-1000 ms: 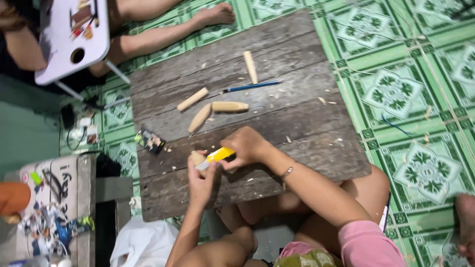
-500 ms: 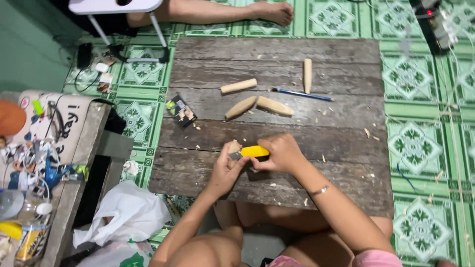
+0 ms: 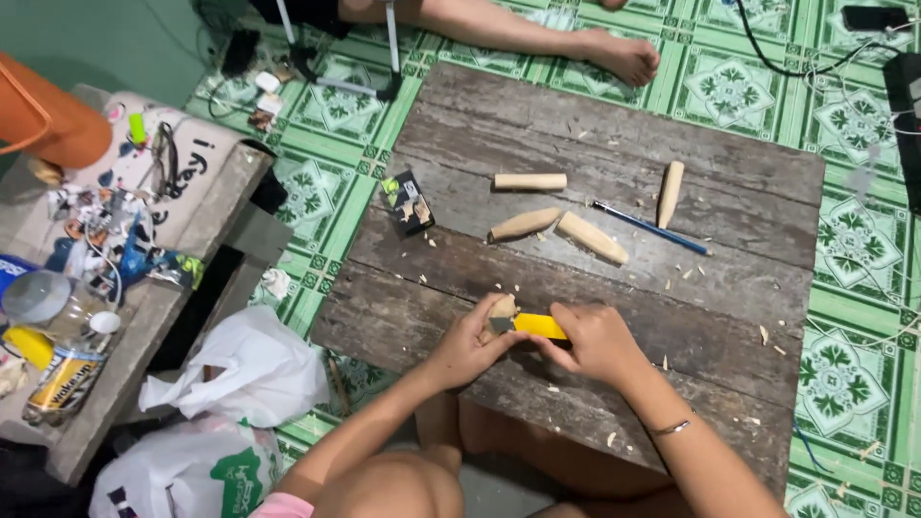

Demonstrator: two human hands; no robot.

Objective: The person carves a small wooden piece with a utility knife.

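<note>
Head view: pale, half-carved wooden peg (image 3: 500, 309)

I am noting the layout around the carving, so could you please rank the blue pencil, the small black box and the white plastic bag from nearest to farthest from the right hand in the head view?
1. blue pencil: on the wooden board, beyond the right hand.
2. small black box: near the board's left edge.
3. white plastic bag: on the floor, left of the board.

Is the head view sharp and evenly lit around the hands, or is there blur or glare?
Head view: even, soft light, no glare; left hand, right hand and yellow knife are sharp; only faint shadows on the wooden board; frame edges look slightly stretched.
</note>
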